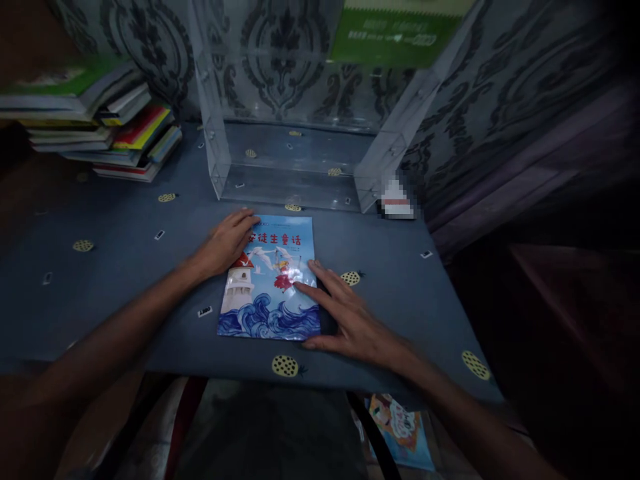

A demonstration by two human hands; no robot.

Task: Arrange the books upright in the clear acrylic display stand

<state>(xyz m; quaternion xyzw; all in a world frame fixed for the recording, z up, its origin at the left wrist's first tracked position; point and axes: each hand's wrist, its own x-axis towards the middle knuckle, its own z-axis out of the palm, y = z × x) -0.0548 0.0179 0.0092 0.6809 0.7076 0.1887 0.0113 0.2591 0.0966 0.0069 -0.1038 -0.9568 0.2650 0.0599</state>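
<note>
A blue picture book (270, 287) lies closed and face up on the table, its cover showing red lettering, a lighthouse and waves. At its upper left edge rests my left hand (227, 243), fingers stretched out and lying over the edge. My right hand (345, 313) is at the book's right side, with the fingers spread. Its index fingertip touches the cover, while the thumb is by the lower right corner. Neither hand grips the book.
Behind the book stands a clear acrylic rack (290, 190) holding a green booklet (395, 37) high up. Stacked books (125, 133) sit at the back left. A pixelated white object (397, 200) is beside the rack. Below the table's front edge lies another book (403, 433).
</note>
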